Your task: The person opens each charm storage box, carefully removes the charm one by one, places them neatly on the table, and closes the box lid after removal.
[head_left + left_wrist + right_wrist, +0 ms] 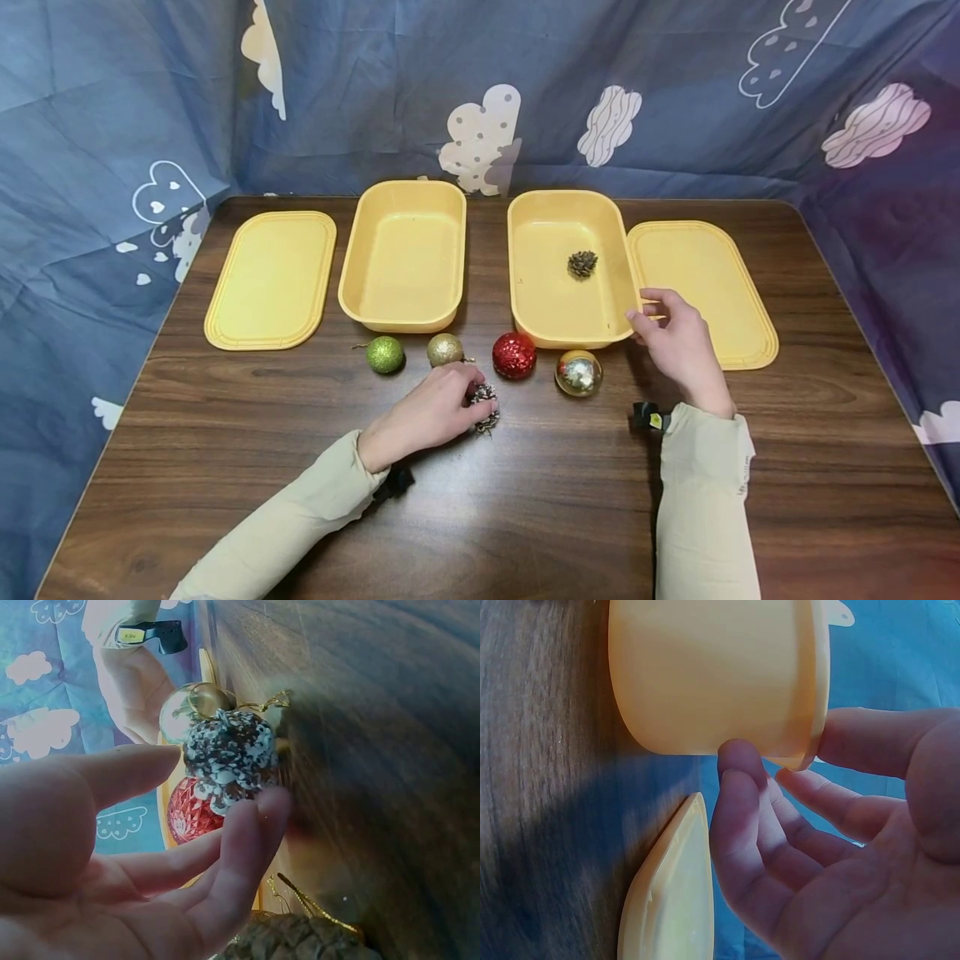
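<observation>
My left hand (pixel 431 408) has its thumb and fingers around a white-tipped pine cone (pixel 486 408) low over the table. In the left wrist view this pine cone (pixel 229 754) sits between thumb and fingertips, and a browner pine cone (pixel 300 937) with a gold string shows below the hand. At the near right corner of the right yellow container (pixel 573 342), my right hand (pixel 678 337) grips the rim, thumb on top and fingers along the outer wall. Inside that container lies a brown pine cone (pixel 582 264).
Before the containers stand a green glitter ball (pixel 385 354), a gold glitter ball (pixel 446 350), a red ball (pixel 514 356) and a shiny gold ball (pixel 578 372). A second yellow container (pixel 408 258) is left, with yellow lids (pixel 272 279) (pixel 705 292) at the outer sides.
</observation>
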Demonstrator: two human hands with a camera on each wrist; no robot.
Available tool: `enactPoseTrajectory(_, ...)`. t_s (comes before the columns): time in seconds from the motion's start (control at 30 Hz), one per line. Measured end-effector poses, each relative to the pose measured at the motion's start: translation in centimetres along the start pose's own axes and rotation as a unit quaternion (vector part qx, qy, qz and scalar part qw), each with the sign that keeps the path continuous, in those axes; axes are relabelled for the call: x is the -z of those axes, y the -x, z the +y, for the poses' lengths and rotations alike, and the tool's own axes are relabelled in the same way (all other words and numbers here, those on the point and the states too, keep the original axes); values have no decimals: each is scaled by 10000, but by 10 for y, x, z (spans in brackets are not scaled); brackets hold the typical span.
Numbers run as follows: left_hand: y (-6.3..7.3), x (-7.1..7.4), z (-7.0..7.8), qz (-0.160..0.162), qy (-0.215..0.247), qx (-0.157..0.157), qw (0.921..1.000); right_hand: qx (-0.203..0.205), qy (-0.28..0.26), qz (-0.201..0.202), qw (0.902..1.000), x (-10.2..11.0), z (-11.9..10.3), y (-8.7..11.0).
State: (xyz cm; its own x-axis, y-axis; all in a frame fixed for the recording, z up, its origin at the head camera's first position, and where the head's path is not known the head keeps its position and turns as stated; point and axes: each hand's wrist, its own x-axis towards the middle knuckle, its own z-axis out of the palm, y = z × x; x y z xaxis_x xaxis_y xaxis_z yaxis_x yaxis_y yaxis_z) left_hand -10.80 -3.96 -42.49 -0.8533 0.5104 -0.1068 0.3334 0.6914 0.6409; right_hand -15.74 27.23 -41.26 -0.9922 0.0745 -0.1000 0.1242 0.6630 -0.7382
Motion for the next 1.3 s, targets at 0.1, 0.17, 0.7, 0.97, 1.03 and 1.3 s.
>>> enactPoseTrajectory(0.1, 0, 0, 0, -51, -10, 46, 10000, 31, -14, 13, 10000, 0, 0, 0)
enactPoseTrajectory(0.17, 1, 1, 0, -85, -28, 70, 9999, 34, -6, 16, 10000, 0, 0, 0)
enactPoseTrajectory(0.7, 7, 8, 5, 152, -175, 83, 9997, 46, -36, -1, 10000, 0, -2, 1)
enactPoseTrajectory(0.97, 9, 19, 11, 153, -89, 68, 9998, 84, -92, 33, 9999, 0, -1, 1)
enactPoseTrajectory(1.03, 9, 22, 13, 167, -106, -19, 9998, 88, -93, 39, 9999, 0, 0, 1)
enactPoseTrajectory(1.3, 4, 40, 22, 497, -691, -507, 9951, 65, -86, -3, 9999, 1, -1, 1)
